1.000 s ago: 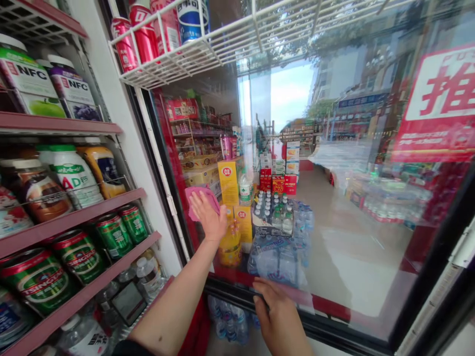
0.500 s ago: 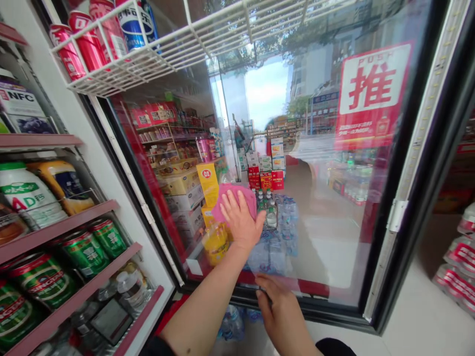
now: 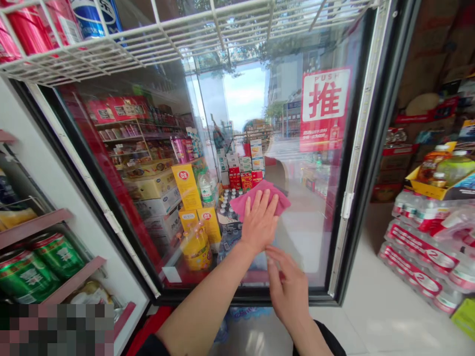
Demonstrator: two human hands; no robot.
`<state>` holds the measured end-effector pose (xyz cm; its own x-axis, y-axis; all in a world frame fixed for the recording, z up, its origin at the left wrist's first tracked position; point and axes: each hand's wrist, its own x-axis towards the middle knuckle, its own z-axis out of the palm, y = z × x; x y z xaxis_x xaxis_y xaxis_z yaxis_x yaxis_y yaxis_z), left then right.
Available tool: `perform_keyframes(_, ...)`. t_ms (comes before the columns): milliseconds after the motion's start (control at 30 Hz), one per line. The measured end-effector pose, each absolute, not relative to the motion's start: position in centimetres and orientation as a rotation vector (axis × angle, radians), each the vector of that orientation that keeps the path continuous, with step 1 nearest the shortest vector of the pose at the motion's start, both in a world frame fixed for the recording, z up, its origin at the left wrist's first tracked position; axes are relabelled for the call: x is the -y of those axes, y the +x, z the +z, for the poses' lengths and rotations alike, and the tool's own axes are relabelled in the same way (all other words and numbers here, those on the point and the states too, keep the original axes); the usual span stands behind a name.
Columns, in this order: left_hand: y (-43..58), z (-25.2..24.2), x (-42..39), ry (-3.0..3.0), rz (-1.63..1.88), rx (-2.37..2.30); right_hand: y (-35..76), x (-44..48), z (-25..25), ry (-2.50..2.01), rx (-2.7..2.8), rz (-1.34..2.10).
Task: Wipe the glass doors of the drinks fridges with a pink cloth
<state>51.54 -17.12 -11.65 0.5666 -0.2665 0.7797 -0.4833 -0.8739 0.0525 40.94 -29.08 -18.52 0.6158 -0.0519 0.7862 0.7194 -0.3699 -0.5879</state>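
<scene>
My left hand [image 3: 260, 217] lies flat on a pink cloth [image 3: 282, 198], pressing it against the glass door [image 3: 315, 198] with the fingers slightly spread. Cloth edges stick out above the fingertips and to both sides. My right hand [image 3: 287, 279] is just below the left wrist, near the lower part of the glass. Its fingers are bent and the thumb stands apart, with nothing visible between them. Whether its fingertips touch the left wrist or the glass I cannot tell. A red and white push sticker [image 3: 325, 109] shows at the upper right of the pane.
A white wire rack [image 3: 166, 52] with drink cans crosses the top of the door. Cooler shelves with green cans [image 3: 57, 257] stand on the left. Stacked bottle packs [image 3: 419, 252] are on the floor at the right. A black door frame [image 3: 351, 198] borders the glass.
My left hand and the cloth have slid to the right across the glass. My right hand has risen from the frame's bottom edge toward the left wrist. The view has turned right.
</scene>
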Motion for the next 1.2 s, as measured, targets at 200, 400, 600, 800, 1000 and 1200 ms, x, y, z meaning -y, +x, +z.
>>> perform_keyframes(200, 49.5, -9.0, 14.4, 2.341, 0.987, 0.817, 47.5, 26.6, -12.1, -1.626, 0.453, -1.213)
perform_keyframes(400, 48.3, -6.4, 12.1, 2.052, 0.878, 0.756, 52.9, 23.2, -13.2, -1.849, 0.445, -1.441)
perform_keyframes(600, 45.1, -8.0, 7.5, 1.740, 0.974, 0.457, 53.2, 19.1, -12.4, -2.057, 0.361, -1.416)
perform_keyframes(800, 40.8, -11.3, 3.6, 1.699, 1.124, -0.015, 52.9, 14.0, -11.3, -2.286, 1.012, -1.422)
perform_keyframes(1000, 39.4, -12.9, 1.7, 1.771, 1.301, -0.312, 52.2, 11.5, -10.4, -2.262, 1.391, -1.413)
perform_keyframes(1200, 40.4, -14.3, 3.0, 1.814, 1.228, -0.345, 53.9, 16.0, -10.4, -2.279, 1.150, -1.475)
